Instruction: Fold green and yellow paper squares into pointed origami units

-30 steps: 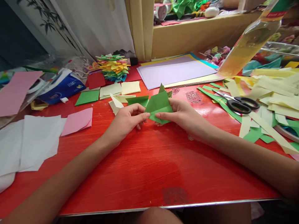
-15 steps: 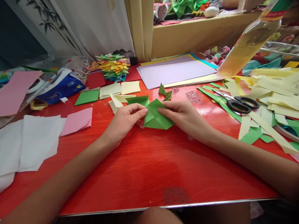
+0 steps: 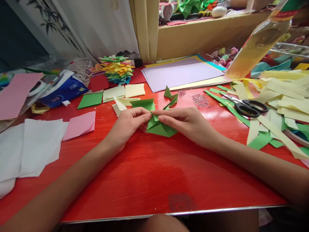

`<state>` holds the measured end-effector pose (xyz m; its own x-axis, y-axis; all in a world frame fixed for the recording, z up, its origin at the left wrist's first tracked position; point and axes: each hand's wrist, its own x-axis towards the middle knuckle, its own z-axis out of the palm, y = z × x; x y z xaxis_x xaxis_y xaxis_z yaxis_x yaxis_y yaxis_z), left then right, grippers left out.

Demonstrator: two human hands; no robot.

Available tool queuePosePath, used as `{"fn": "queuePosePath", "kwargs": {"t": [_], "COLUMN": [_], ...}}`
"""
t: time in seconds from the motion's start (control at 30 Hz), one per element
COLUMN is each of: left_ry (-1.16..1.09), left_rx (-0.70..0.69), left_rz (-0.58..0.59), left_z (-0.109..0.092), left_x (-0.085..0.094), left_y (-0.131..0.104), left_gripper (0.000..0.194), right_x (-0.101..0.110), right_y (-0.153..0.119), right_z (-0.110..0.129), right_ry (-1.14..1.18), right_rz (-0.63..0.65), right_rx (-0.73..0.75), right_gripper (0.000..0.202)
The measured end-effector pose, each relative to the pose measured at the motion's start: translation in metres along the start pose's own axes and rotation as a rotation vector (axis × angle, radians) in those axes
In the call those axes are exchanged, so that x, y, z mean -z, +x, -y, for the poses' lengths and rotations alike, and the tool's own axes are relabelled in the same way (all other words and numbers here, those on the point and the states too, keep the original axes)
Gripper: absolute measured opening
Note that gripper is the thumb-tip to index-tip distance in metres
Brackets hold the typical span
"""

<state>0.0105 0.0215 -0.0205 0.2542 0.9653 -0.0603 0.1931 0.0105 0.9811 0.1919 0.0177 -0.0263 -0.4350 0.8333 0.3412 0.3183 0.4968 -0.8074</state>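
A partly folded green paper (image 3: 161, 128) is held between my two hands above the red table (image 3: 145, 180). My left hand (image 3: 132, 124) pinches its upper left side between thumb and fingers. My right hand (image 3: 185, 119) pinches a flap at its top, with the fingertips meeting those of my left hand. Just behind the hands lie another green sheet (image 3: 145, 104), a folded green piece (image 3: 171, 96) and folded cream paper (image 3: 118, 105). The fingertips hide part of the held paper.
Black-handled scissors (image 3: 251, 108) lie on paper strips (image 3: 285, 96) at the right, near a tilted bottle (image 3: 260, 45). Large lilac sheets (image 3: 181, 74) and a colourful folded stack (image 3: 117, 69) are at the back. Pink paper (image 3: 80, 125) and white sheets (image 3: 41, 145) lie left.
My right hand has moved left over the green paper, and its fingers now pinch the upper part. The paper's top flap has folded down, and its lower part has tilted slightly.
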Motion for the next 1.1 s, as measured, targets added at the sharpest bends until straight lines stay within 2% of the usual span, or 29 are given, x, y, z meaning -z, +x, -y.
{"fn": "queuePosePath", "kwargs": {"t": [0.13,0.43,0.77,1.1], "left_ry": [0.020,0.134,0.216,0.238], "left_rx": [0.004,-0.059,-0.084,-0.079], "left_rz": [0.019,0.040,0.050,0.055], "left_z": [-0.0008,-0.0031,-0.0030,-0.0036], "left_x": [-0.0008,-0.0005,-0.0006,-0.0015], "left_y": [-0.0002,-0.0002,-0.0007,-0.0018], "left_gripper": [0.016,0.014,0.018,0.027], "right_x": [0.0008,0.0017,0.0005,0.0006], "right_y": [0.0021,0.0046,0.0038,0.0045], "right_z": [0.0025,-0.0003,-0.0044,-0.0043], "right_ry": [0.249,0.393,0.521,0.456], "right_rz": [-0.007,0.022,0.038,0.029], "right_rx": [-0.113,-0.360,-0.425,-0.421], "right_gripper": [0.025,0.028,0.029,0.023]}}
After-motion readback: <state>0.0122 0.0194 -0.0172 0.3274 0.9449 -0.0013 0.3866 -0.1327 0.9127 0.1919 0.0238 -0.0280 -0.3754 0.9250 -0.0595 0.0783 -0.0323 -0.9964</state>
